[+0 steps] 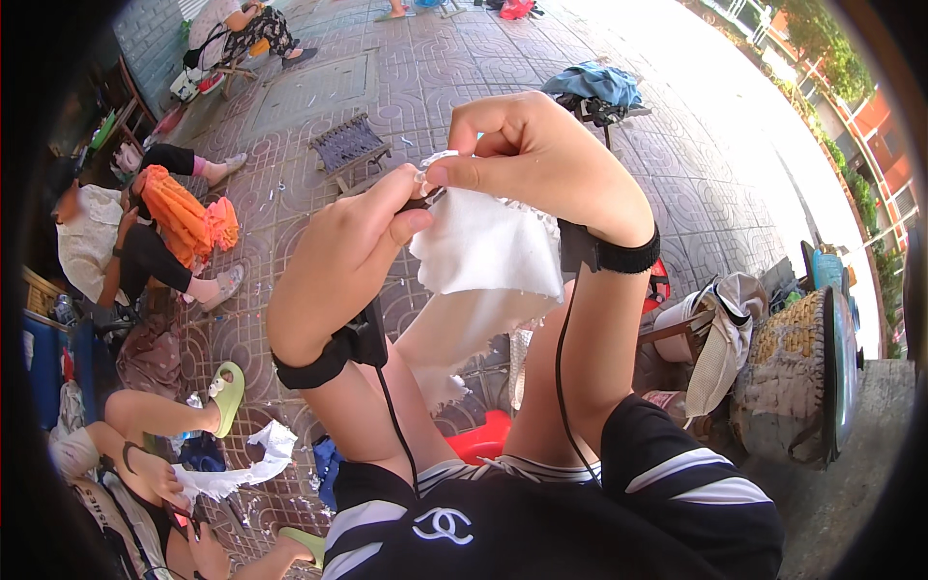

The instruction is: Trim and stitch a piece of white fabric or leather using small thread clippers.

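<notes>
Over paving (416, 87), seemingly edge-work on white cloth (488, 246)
Right grip (546, 164) pinching it, left grip (343, 246) unclear; steady tension likely needed next.

White emblem of interlocked curves (443, 525) on a black top (580, 527), no words readable

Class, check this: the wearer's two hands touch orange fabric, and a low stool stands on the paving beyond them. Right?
No: the head view shows the left hand and right hand touching white fabric, not orange. The low stool does stand on the paving beyond.
</notes>
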Motion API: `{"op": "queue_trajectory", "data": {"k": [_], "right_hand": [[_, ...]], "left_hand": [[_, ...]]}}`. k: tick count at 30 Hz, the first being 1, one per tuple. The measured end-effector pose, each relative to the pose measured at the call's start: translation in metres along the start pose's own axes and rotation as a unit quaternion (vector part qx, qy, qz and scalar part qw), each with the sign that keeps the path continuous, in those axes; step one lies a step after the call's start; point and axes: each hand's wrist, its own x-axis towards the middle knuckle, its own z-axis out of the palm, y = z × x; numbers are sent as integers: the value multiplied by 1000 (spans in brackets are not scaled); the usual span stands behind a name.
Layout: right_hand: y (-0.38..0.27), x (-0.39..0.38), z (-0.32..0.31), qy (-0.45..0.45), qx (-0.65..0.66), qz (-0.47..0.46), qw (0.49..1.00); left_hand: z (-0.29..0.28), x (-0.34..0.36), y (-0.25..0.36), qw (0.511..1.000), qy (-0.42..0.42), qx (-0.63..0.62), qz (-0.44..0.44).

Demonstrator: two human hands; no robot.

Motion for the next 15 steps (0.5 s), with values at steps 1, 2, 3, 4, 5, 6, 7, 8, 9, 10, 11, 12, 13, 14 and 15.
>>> {"op": "queue_trajectory", "data": {"k": [1, 2, 3, 4, 5, 6, 7, 8, 9, 10, 11, 12, 13, 14, 15], "right_hand": [[0, 0, 0, 0, 0, 0, 1000], [1, 0, 1, 3, 1, -4, 1000], [2, 0, 1, 5, 3, -9, 1000], [1, 0, 1, 6, 2, -9, 1000], [0, 0, 0, 5, -5, -9, 1000], [0, -1, 0, 4, -13, -9, 1000], [-1, -1, -1, 4, -13, -9, 1000], [-2, -1, -1, 4, -21, -11, 1000], [-2, -1, -1, 4, -29, -13, 999], [-1, -1, -1, 4, -30, -13, 999], [-1, 0, -1, 3, -25, -14, 1000], [0, 0, -1, 2, -19, -15, 1000], [0, 0, 0, 2, -19, -16, 1000], [0, 0, 0, 3, -11, -12, 1000], [0, 0, 0, 3, -2, -7, 1000]], "left_hand": [[0, 0, 0, 1000, 0, 8, -3], [0, 0, -1, 1000, 0, 8, -2], [0, -1, -1, 1000, 6, 4, 0], [0, -1, -1, 1000, 13, 1, 2], [0, -1, -1, 1000, 13, 1, 2], [-1, -1, -1, 1000, 12, 0, 2], [-1, -2, -1, 1000, 12, 0, 2], [-1, -2, -1, 1000, 12, 0, 2], [-2, -2, -1, 1000, 8, 1, -1], [-2, -2, 0, 1000, 5, 2, -3], [0, -3, -1, 1000, 5, 2, -3], [2, -3, -3, 1000, 14, -9, 6], [3, -3, -4, 999, 23, -20, 14], [3, -3, -4, 999, 23, -20, 15], [3, -2, -4, 1000, 15, -19, 12]]}}
